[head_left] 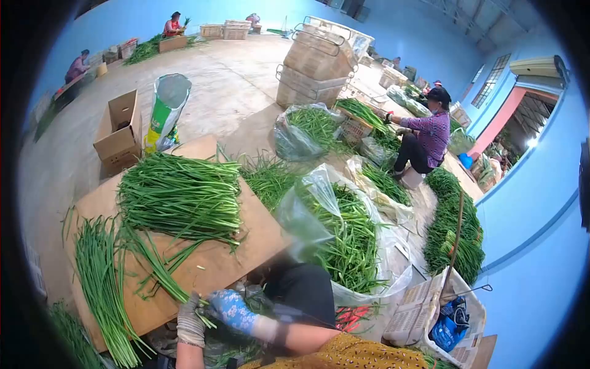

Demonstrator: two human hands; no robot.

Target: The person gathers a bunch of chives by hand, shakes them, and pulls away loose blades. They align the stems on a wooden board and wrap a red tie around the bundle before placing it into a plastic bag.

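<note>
My left hand [192, 321], in a pale knit glove, is closed round a small bunch of garlic chives [161, 270] at the near edge of a wooden board [212, 265]. The cut stalk ends poke out below the fist, and the leaves trail away over the board. Beside it my right hand [232, 311], in a blue flowered glove, has its fingers drawn together close to those ends; what they pinch is hidden. A large neat stack of chives [181, 197] lies on the far part of the board. Along the left edge rests a longer pile of chives [101, 277].
Right of the board, an open plastic bag [350, 240] holds loose chives. A crate [412, 313] with a blue bag [450, 329] stands at lower right. Beyond the board are a cardboard box [120, 132], a green-white sack [166, 111], stacked crates [316, 61] and a seated co-worker [430, 132].
</note>
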